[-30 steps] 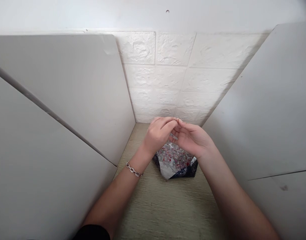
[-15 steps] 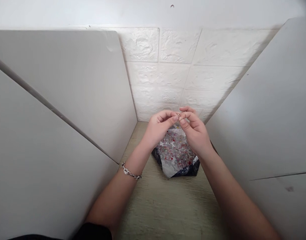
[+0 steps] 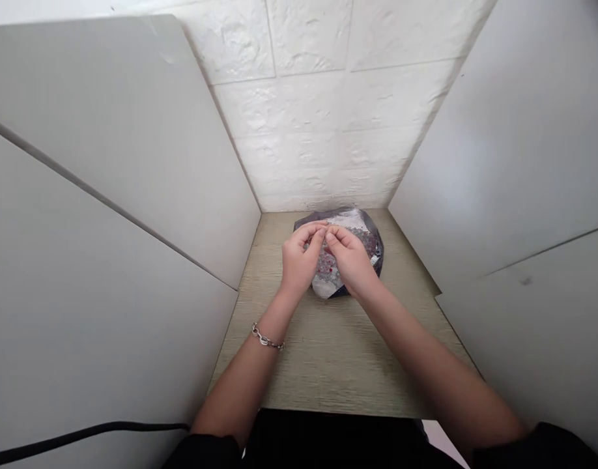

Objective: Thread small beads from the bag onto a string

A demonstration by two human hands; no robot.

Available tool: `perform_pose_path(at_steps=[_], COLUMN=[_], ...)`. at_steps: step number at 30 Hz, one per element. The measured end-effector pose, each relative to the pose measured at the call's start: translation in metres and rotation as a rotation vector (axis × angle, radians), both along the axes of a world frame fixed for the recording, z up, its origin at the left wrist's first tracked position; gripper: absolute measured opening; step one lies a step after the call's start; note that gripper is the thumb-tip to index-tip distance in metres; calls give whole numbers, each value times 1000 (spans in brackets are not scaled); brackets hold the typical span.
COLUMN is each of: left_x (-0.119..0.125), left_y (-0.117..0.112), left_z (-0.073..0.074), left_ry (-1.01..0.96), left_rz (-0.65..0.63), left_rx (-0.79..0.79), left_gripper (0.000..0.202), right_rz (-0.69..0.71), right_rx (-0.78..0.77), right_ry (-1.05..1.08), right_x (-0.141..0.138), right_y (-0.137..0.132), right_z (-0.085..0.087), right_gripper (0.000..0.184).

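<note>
Hands above half-hidden beads

2 grips: left grip, right grip. Beneath them, 1 dark-edged wrapper; beads many, too small to tally. Behind left grip, 1 chain bracelet. Below both, 1 tabletop. Beyond, 1 brick-patterned wall. Nearer than grips, 2 black sleeves. Panel sections: 2 left of grips, 2 right. Lower left, 1 black cord.
</note>
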State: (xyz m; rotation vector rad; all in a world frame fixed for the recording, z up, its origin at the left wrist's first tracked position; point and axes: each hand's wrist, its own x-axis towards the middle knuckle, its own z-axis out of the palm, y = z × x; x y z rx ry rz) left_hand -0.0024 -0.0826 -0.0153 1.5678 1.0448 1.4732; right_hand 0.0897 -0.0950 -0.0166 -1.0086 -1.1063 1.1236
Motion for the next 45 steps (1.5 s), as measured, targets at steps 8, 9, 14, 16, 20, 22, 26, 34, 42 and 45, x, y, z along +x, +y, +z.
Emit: perform_pose_path(at_steps=[8, 9, 14, 16, 20, 22, 26, 34, 42, 45], left_x=[-7, -6, -4, -4, -5, -6, -6, -8, 1, 3], left_y=[-31, -32, -36, -36, -38, -38, -39, -26, 13, 29], left_z=[11, 12, 16, 17, 19, 19, 18, 21, 57, 64], left_ry=[-57, -76, -182, -207, -200, -196, -184, -123, -199, -192], left_rz=[-113, -136, -215, -208, -183, -181, -180, -71, -248, -379], left_rx=[-73, -95, -195, -207, -219, -214, -197, -125, -124, -192], left_gripper=[13, 13, 13, 12, 11, 11, 10, 10, 17, 23], right_rz=[110, 114, 93, 75, 26, -2, -11, -46, -151, -249], right_rx=[-80, -74, -74, -85, -18, 24, -5, 33, 212, 326], right_ry=[331, 345, 369, 366, 273, 226, 240, -52, -592, -874], right_x=[-1, 0, 4, 4, 3, 3, 3, 5, 26, 31], right_y=[-42, -43, -42, -41, -43, -44, -45, -31, 3, 9], right_z=[0, 0, -1, -2, -2, -1, -2, 16, 70, 79], right_gripper=[22, 22, 22, 21, 20, 19, 19, 19, 13, 12])
